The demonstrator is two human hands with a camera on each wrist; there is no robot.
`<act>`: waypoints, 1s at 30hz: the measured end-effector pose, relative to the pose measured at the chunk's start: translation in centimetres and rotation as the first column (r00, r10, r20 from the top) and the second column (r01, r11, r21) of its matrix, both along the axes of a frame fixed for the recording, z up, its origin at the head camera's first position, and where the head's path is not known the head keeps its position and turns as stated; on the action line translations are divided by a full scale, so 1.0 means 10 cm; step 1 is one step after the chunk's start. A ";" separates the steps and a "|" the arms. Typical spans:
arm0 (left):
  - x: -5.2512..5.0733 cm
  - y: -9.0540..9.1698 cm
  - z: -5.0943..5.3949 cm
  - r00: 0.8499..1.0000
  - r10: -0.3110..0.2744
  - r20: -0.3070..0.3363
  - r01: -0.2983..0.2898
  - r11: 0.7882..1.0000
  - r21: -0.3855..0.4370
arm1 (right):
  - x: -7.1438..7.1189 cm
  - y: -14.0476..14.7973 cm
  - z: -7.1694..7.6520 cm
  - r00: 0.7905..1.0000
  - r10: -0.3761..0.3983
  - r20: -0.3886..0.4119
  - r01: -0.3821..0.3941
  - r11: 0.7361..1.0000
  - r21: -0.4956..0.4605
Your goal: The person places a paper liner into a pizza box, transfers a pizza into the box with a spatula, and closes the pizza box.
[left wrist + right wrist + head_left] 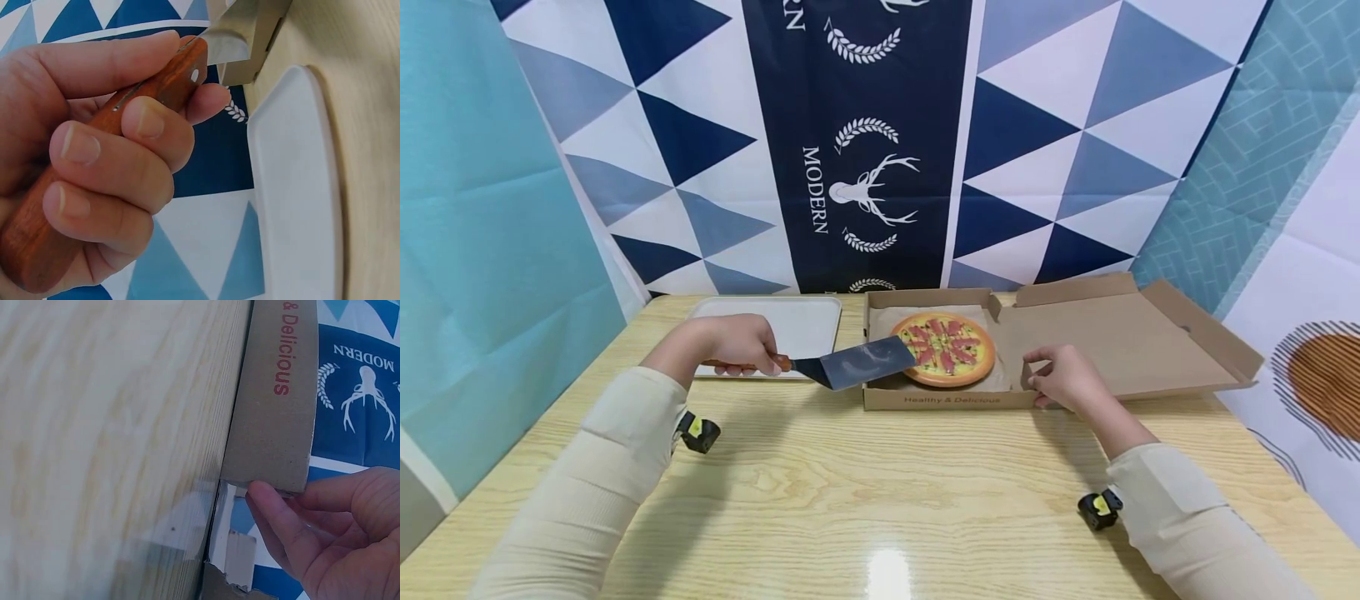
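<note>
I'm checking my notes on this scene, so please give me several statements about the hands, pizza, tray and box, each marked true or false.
1. The left hand grips the spatula by its wooden handle. True.
2. The white tray lies left of the cardboard box. True.
3. The pizza is on the white tray. False: the pizza is inside the cardboard box.
4. The lid is closed. False: the lid lies open to the right.
5. The right hand touches the cardboard box. True.
</note>
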State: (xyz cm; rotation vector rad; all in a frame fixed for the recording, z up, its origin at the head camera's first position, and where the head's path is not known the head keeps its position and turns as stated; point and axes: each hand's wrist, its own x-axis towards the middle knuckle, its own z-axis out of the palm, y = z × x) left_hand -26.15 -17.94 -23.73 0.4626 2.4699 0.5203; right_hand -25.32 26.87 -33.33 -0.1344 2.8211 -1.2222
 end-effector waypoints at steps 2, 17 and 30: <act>0.02 -0.02 -0.05 1.000 0.004 -0.006 -0.004 1.000 0.025 | 0.00 0.00 0.00 1.000 -0.001 -0.001 0.001 1.000 0.003; 0.28 -0.05 -0.33 0.993 0.089 -0.081 -0.080 0.991 0.108 | 0.01 0.00 0.00 1.000 -0.001 -0.015 0.001 1.000 0.004; 0.53 0.00 -0.51 0.971 0.213 -0.110 -0.189 0.962 0.195 | 0.01 -0.01 0.00 1.000 -0.004 -0.008 0.004 1.000 0.009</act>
